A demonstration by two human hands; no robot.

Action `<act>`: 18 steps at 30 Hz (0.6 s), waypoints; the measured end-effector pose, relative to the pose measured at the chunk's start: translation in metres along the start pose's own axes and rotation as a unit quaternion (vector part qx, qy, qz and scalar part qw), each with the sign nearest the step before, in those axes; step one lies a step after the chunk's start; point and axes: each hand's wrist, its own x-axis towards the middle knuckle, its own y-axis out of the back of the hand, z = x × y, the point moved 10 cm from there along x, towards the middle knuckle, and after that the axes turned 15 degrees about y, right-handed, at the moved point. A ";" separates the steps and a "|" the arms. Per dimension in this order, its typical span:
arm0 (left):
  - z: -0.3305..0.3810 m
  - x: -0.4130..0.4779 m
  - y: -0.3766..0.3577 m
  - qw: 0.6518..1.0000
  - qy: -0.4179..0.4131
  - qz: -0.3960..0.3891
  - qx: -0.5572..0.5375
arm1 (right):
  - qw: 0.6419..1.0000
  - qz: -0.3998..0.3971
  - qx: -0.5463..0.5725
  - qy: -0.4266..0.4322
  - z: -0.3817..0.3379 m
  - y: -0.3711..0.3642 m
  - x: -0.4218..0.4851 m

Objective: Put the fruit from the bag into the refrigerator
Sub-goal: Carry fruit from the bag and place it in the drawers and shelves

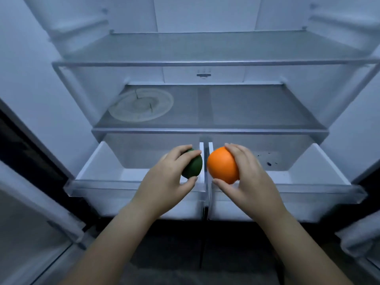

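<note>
Two fruits up: my left hand (164, 177) grips the green fruit (193, 166) over the left drawer's (96, 167) inner edge, my right hand (250, 177) clasps the orange (222, 165) over the right drawer's (320, 167) inner edge, fridge (205, 62) open.

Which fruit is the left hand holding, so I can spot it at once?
Find the two open drawers at the bottom of the fridge. Above their middle divider, the left hand grips a dark green fruit. It is smaller and duller than the bright orange beside it.
</note>
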 end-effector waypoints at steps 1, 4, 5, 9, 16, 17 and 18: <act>-0.008 0.008 -0.004 1.000 0.013 -0.005 0.009 | 1.000 -0.010 -0.002 -0.011 0.011 -0.005 0.006; -0.032 0.034 -0.019 0.998 0.040 -0.035 0.045 | 0.997 -0.052 -0.023 -0.056 0.048 -0.023 0.020; -0.041 0.042 -0.025 0.996 0.045 -0.054 0.053 | 0.995 -0.066 -0.026 -0.073 0.060 -0.028 0.023; -0.060 0.069 -0.051 0.986 0.034 -0.132 0.098 | 0.978 -0.145 -0.015 -0.149 0.107 -0.054 0.026; -0.094 0.108 -0.112 0.936 0.031 -0.268 0.226 | 0.900 -0.421 -0.039 -0.107 0.146 -0.123 0.032; -0.100 0.112 -0.122 0.927 0.029 -0.287 0.239 | 0.888 -0.447 -0.057 -0.096 0.152 -0.128 0.033; -0.105 0.115 -0.131 0.920 0.027 -0.304 0.246 | 0.879 -0.463 -0.067 -0.093 0.159 -0.133 0.034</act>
